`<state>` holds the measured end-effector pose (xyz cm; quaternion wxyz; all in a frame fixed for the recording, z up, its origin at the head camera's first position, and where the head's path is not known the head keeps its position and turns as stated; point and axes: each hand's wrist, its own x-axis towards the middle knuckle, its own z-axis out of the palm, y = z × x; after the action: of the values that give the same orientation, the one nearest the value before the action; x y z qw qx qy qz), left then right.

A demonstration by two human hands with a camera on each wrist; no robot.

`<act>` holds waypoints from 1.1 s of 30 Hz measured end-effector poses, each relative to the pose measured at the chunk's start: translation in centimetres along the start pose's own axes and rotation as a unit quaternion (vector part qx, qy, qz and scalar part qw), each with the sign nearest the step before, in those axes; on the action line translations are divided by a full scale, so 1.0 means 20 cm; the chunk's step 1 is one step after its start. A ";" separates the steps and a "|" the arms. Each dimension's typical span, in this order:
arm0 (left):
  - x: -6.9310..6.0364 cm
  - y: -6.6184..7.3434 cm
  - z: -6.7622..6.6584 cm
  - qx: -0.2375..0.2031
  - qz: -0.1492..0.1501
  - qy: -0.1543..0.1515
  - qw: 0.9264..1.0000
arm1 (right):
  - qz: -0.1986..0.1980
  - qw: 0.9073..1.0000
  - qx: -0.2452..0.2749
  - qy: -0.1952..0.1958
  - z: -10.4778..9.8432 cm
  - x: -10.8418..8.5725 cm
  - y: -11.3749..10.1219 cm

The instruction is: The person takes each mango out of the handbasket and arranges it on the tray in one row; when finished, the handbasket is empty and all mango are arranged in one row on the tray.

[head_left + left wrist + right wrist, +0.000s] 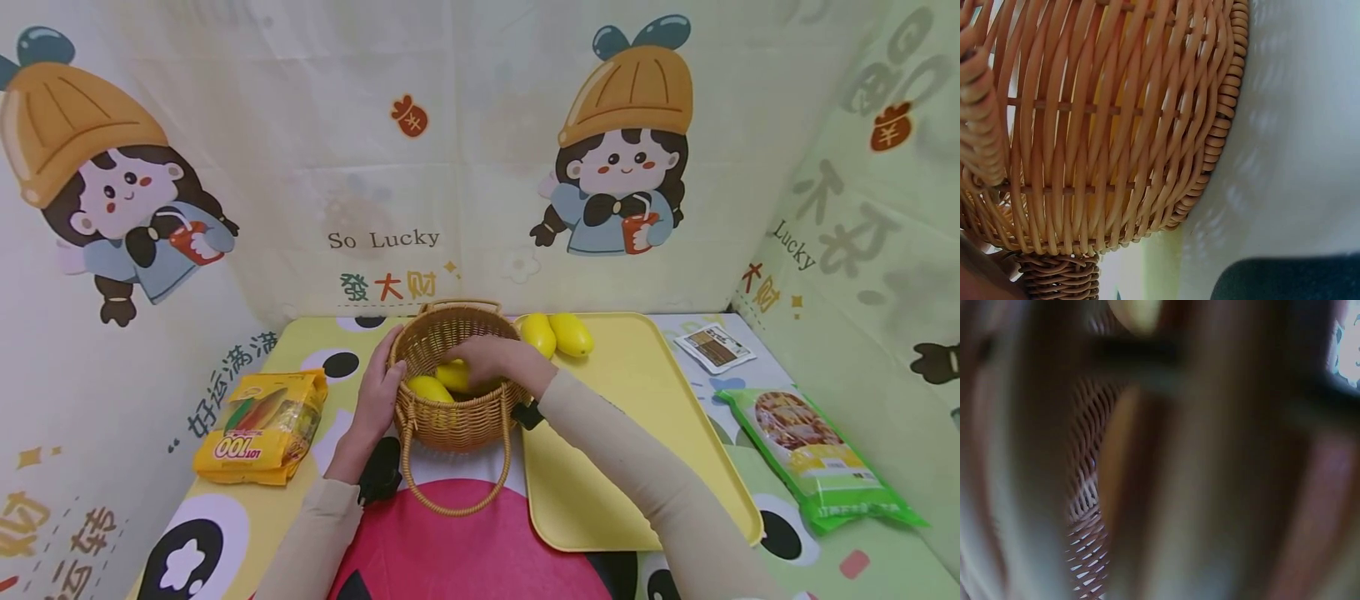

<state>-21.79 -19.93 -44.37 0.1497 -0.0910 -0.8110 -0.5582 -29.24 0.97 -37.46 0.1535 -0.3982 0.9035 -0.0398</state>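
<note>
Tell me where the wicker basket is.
In the head view, the wicker basket stands near centre, held by the left hand, just left of the yellow tray.

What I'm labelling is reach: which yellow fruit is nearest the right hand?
The yellow fruit partly covered by the right hand, inside the basket; its visible neighbour lies further left, two others outside.

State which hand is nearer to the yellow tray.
Right. The right hand reaches into the basket, to the left of the yellow tray; the left hand grips the basket's opposite side, farther from the tray.
</note>
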 end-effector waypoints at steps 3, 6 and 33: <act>0.00 0.00 0.00 -0.004 0.000 -0.002 1.000 | -0.011 1.000 -0.012 0.027 0.00 0.01 0.00; 0.00 0.00 0.00 -0.006 -0.001 -0.007 1.000 | -0.014 0.998 -0.022 0.057 0.00 0.01 0.01; 0.00 0.00 0.00 0.006 0.008 0.003 1.000 | -0.004 0.952 0.089 0.293 -0.13 -0.18 0.04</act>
<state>-21.84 -19.95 -44.28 0.1576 -0.0951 -0.8131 -0.5523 -28.26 3.97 -34.34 -0.0837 -0.3571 0.9000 -0.2353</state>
